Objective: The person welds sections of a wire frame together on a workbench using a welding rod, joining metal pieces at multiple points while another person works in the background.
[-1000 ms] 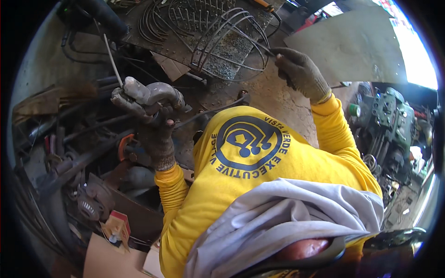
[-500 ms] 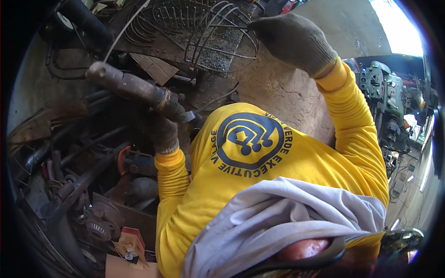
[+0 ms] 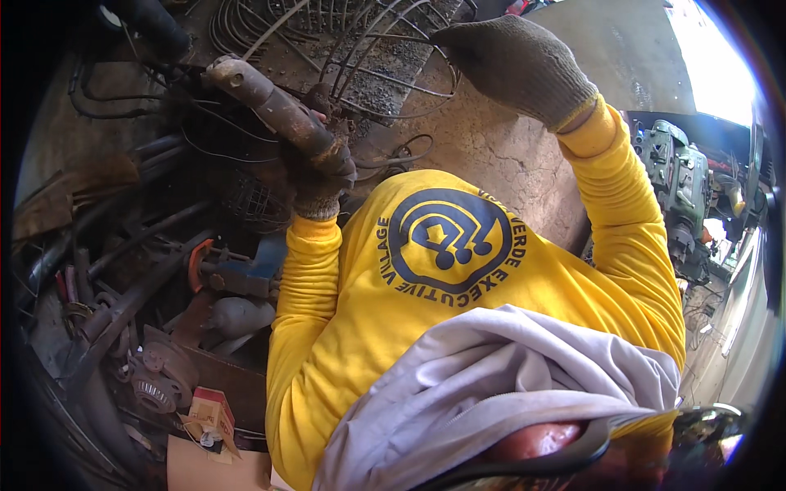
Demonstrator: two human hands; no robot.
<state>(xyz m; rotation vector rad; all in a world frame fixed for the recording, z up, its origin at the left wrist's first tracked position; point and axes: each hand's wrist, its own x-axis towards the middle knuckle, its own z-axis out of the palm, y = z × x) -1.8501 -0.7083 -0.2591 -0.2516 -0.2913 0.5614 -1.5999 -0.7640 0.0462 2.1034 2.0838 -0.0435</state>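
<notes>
My left hand [image 3: 315,200], in a dark glove and mostly in shadow, is closed round a worn brown tool that looks like a welding electrode holder [image 3: 274,114]. A thin rod [image 3: 278,29] sticks out from its far end toward the workbench. My right hand [image 3: 524,69], in a grey knit glove, is closed with its fingertips on a thin bar of a curved metal-rod frame [image 3: 393,102]. That frame rests on the dark, gritty workbench [image 3: 413,74]. The fingers' inner side is hidden.
At left lie pipes and scrap metal [image 3: 123,303], with an orange-and-blue clamp [image 3: 237,274] among them. A torn cardboard box [image 3: 211,417] is at lower left. Loose cable [image 3: 401,155] runs beside the bench. Green machinery [image 3: 679,180] stands on the right.
My left hand has moved farther out and to the right, bringing the holder and its rod over the bench edge near the frame. My right hand stays nearly in place on the frame.
</notes>
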